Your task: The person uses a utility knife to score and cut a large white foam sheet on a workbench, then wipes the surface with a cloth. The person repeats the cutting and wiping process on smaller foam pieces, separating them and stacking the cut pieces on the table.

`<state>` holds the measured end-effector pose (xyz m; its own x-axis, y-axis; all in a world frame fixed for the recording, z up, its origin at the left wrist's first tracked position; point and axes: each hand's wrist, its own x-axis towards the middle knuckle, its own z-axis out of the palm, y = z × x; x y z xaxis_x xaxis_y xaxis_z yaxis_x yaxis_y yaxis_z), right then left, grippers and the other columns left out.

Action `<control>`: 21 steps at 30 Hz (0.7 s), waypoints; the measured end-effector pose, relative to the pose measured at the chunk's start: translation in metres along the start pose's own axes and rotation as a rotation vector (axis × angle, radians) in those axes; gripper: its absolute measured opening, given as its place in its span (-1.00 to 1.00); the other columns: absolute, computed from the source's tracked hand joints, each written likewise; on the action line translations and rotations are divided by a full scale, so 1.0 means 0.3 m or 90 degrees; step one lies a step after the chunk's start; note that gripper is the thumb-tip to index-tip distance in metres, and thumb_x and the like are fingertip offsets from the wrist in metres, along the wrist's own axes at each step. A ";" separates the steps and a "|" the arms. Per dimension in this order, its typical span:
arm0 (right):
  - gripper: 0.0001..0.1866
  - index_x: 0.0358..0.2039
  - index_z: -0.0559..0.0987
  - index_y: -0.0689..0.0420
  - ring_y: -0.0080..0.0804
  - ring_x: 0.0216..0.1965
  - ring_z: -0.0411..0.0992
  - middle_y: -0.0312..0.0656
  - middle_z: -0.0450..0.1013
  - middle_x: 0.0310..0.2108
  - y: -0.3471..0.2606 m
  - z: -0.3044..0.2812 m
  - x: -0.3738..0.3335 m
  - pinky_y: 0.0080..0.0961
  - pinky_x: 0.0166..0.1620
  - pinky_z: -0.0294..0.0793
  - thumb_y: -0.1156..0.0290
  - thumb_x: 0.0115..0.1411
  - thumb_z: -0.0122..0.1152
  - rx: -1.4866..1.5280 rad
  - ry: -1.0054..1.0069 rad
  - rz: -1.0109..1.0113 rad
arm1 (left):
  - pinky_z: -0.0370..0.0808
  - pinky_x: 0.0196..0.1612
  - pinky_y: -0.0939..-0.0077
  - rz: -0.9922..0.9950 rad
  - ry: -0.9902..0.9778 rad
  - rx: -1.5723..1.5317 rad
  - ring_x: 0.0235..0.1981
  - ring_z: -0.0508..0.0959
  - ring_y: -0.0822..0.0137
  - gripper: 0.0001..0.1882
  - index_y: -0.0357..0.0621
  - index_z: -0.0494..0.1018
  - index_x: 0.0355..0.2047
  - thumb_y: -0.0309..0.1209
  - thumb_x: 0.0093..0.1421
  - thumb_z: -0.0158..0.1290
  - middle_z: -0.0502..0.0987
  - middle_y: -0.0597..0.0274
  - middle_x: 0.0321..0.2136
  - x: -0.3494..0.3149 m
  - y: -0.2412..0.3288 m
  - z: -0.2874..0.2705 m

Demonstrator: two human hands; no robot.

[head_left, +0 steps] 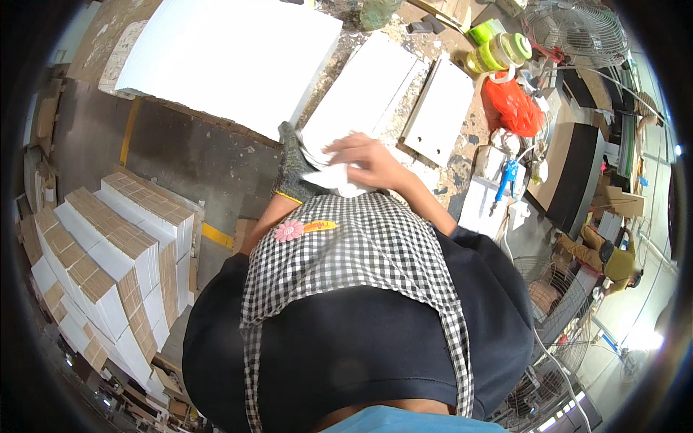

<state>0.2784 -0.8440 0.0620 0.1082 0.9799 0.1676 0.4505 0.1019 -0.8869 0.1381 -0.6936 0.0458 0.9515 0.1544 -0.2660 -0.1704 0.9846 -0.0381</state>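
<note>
My left hand [292, 164], in a dark grey knitted glove with a yellow cuff edge, is at the near left corner of a long white panel [364, 90]. Its fingers are closed along the panel's edge. My bare right hand [372, 162] is over the panel's near end, with its fingers reaching left and smeared by motion. Between my hands, close to my checked apron, is a white, thin, crumpled-looking piece [336, 180]; whether it is cloth or paper cannot be made out. My right palm partly covers it, hiding whether it is gripped.
A large white sheet stack [238, 58] lies at the left on the paint-stained bench [451, 173]. Right of the panel is a white board with holes [439, 108]. Beyond are a yellow-green bottle [498, 54], red plastic bag [512, 105] and blue glue gun [507, 179]. Stacked cartons [108, 252] stand left.
</note>
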 end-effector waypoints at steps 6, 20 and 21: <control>-0.72 -0.27 0.70 0.16 -0.29 -0.53 0.52 -0.17 0.58 -0.51 -0.048 -0.255 -0.466 -0.35 -0.42 0.47 0.33 0.07 0.14 -0.397 0.342 0.538 | 0.63 0.00 0.28 0.109 0.377 0.476 -0.08 0.58 0.22 -0.61 -0.32 0.40 0.12 -0.37 0.37 0.12 0.53 0.06 -0.04 0.021 -0.047 -0.066; -0.75 -0.42 0.71 0.05 -0.10 -0.16 0.43 -0.16 0.52 -0.31 0.161 0.121 -0.504 -0.25 -0.08 0.45 0.24 -0.09 0.56 -0.441 0.249 0.631 | 0.52 0.21 -0.07 0.035 0.392 0.198 0.18 0.45 0.01 -0.54 -0.30 0.30 0.23 -0.40 0.39 0.08 0.42 -0.09 0.16 0.048 -0.044 0.001; -0.72 -0.39 0.72 0.09 -0.11 -0.21 0.47 -0.13 0.56 -0.31 0.170 0.127 -0.500 -0.25 -0.10 0.49 0.23 -0.07 0.56 -0.433 0.274 0.630 | 0.54 0.17 -0.07 0.031 0.401 0.185 0.15 0.48 0.02 -0.57 -0.30 0.33 0.20 -0.40 0.39 0.09 0.45 -0.08 0.12 0.047 -0.040 -0.010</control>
<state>0.2515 -0.9792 -0.0248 0.8764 0.4396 -0.1967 0.3611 -0.8701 -0.3354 0.1527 -0.7034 0.0397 0.5999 0.2085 -0.7724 -0.0501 0.9733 0.2238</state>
